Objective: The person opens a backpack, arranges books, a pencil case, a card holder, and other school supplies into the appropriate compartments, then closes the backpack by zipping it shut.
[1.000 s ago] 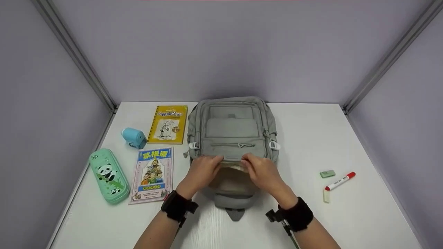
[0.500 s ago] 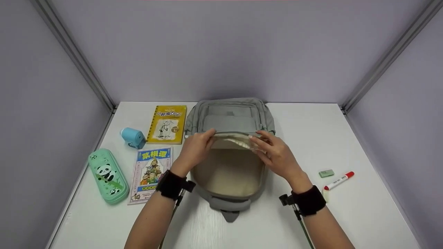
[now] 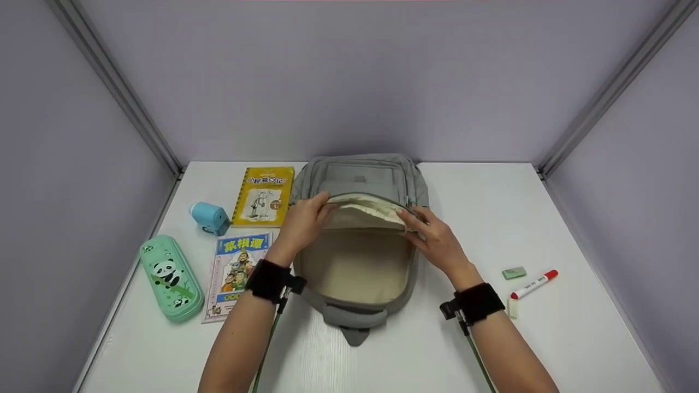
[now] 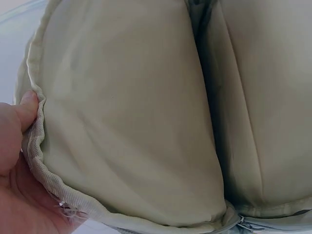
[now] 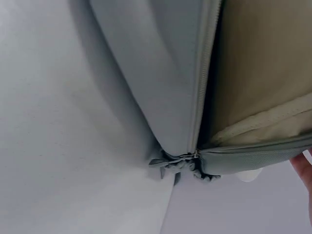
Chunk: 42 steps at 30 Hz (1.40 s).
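Note:
A grey backpack (image 3: 360, 170) lies on the white table, its main compartment unzipped and the beige lining (image 3: 355, 267) showing. My left hand (image 3: 300, 224) pinches the left part of the raised front flap (image 3: 360, 218) between thumb and fingers. On the flap's right side, my right hand (image 3: 439, 243) grips the same edge. The left wrist view shows my thumb (image 4: 27, 109) over the piped seam, with loose threads below it. Only a bit of my right fingers (image 5: 303, 168) enters the right wrist view, beside the flap's edge; the zipper (image 5: 205, 73) runs along the opening there.
To the left lie a yellow spiral book (image 3: 263, 196), a blue pencil sharpener-like device (image 3: 210, 218), a pink-bordered book (image 3: 240, 273) and a green panda pencil case (image 3: 171, 278). Right of the backpack are a green eraser (image 3: 514, 273), a red-capped marker (image 3: 535, 284) and a pale eraser (image 3: 513, 308).
Both hands have moved away from me and apart, lifting and folding the flap back. The opening has widened, exposing much more lining.

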Tool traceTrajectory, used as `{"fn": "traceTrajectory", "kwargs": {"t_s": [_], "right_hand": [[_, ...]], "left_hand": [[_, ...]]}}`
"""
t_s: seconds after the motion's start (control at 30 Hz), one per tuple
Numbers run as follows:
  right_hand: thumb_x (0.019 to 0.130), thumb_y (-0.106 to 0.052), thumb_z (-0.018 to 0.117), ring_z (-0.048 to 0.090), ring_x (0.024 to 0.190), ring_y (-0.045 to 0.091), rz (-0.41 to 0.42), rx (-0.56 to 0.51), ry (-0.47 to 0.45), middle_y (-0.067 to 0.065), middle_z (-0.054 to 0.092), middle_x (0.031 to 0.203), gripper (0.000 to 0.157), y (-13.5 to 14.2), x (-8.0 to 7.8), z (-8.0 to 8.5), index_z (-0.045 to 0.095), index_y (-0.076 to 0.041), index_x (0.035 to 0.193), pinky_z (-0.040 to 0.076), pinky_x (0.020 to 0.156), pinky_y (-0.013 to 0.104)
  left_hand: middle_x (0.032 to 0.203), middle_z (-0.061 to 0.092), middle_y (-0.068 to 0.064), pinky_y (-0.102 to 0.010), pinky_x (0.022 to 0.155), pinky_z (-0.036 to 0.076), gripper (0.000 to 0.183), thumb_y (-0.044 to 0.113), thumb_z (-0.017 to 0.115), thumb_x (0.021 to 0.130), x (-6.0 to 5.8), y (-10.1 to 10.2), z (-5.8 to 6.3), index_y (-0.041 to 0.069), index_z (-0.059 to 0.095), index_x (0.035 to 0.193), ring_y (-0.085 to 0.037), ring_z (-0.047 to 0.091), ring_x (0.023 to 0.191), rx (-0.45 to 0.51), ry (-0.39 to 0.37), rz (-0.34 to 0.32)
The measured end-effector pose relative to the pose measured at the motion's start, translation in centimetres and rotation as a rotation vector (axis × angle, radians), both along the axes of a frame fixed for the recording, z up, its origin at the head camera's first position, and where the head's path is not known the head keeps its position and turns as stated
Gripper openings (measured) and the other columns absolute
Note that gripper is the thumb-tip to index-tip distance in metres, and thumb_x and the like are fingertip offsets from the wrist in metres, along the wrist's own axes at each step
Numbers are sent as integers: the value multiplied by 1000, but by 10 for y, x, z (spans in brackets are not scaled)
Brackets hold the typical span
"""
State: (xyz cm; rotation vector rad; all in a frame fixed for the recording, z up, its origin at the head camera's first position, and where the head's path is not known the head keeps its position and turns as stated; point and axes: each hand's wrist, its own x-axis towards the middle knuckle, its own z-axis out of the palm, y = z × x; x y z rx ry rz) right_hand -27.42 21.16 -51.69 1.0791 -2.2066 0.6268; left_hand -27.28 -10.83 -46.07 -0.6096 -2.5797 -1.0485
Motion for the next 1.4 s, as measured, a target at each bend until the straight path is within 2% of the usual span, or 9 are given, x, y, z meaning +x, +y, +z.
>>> {"fn": "traceTrajectory", "kwargs": {"t_s": [0.3, 0.43, 0.53, 0.67, 0.77, 0.87, 1.07, 1.27, 1.4], "right_hand": [[85, 7, 71, 61, 74, 23, -9, -135, 23, 14, 61, 103, 68, -10, -17, -4, 53, -24, 143, 50, 62, 39], [84, 13, 68, 55, 66, 20, -35, -221, 14, 12, 63, 92, 60, -15, -23, -4, 63, -19, 134, 45, 57, 37], [85, 16, 64, 53, 65, 18, -47, -276, -24, 12, 63, 90, 53, -18, -28, -3, 67, -13, 129, 43, 56, 33], [87, 14, 61, 53, 66, 19, -79, -341, -102, 14, 64, 90, 44, -20, -35, 1, 68, -7, 125, 42, 59, 30], [89, 11, 62, 53, 68, 19, -112, -378, -162, 14, 64, 89, 41, -19, -39, 4, 68, -6, 125, 42, 61, 28], [91, 8, 63, 52, 68, 17, -153, -405, -220, 11, 65, 89, 40, -18, -42, 7, 67, -8, 127, 41, 62, 26], [92, -7, 69, 49, 67, 15, -242, -467, -366, 8, 63, 81, 35, -16, -46, 11, 68, -12, 127, 38, 60, 22], [92, -8, 69, 55, 75, 13, -354, -525, -491, 14, 69, 94, 34, -15, -48, 15, 67, -9, 126, 44, 67, 21], [92, -10, 70, 44, 57, 5, -417, -533, -513, 13, 70, 93, 34, -13, -51, 16, 67, -7, 125, 39, 59, 20]], "left_hand": [[63, 39, 1, -32, 53, 31, 23, 30, 55, 102, -5, 1, 2, 12, 51, 88, -18, 44, 56, 22, -13, 44], [63, 40, -1, -34, 52, 33, 25, 34, 53, 102, -3, 0, -3, 13, 51, 90, -21, 47, 57, -5, -21, 87], [67, 49, -4, -38, 55, 40, 28, 39, 51, 102, 0, -4, -11, 12, 54, 95, -24, 54, 63, -26, -28, 133], [98, 66, -13, -47, 76, 50, 40, 42, 46, 104, 4, -11, -19, 8, 62, 118, -32, 64, 92, 18, -29, 173], [126, 60, -18, -51, 93, 45, 48, 40, 42, 106, 5, -19, -26, 5, 57, 134, -34, 57, 116, 91, -44, 200], [136, 52, -19, -52, 99, 40, 48, 37, 38, 107, 6, -28, -34, 5, 52, 140, -34, 49, 125, 126, -61, 245], [131, 50, -25, -54, 94, 42, 46, 32, 41, 107, 13, -43, -52, 3, 49, 141, -40, 51, 118, 65, -115, 386], [127, 49, -29, -60, 87, 42, 51, 31, 52, 102, 27, -63, -72, 2, 45, 142, -46, 51, 113, -66, -306, 581], [128, 44, -33, -66, 90, 38, 53, 26, 60, 97, 40, -77, -90, -2, 46, 140, -50, 45, 117, -121, -383, 689]]}}
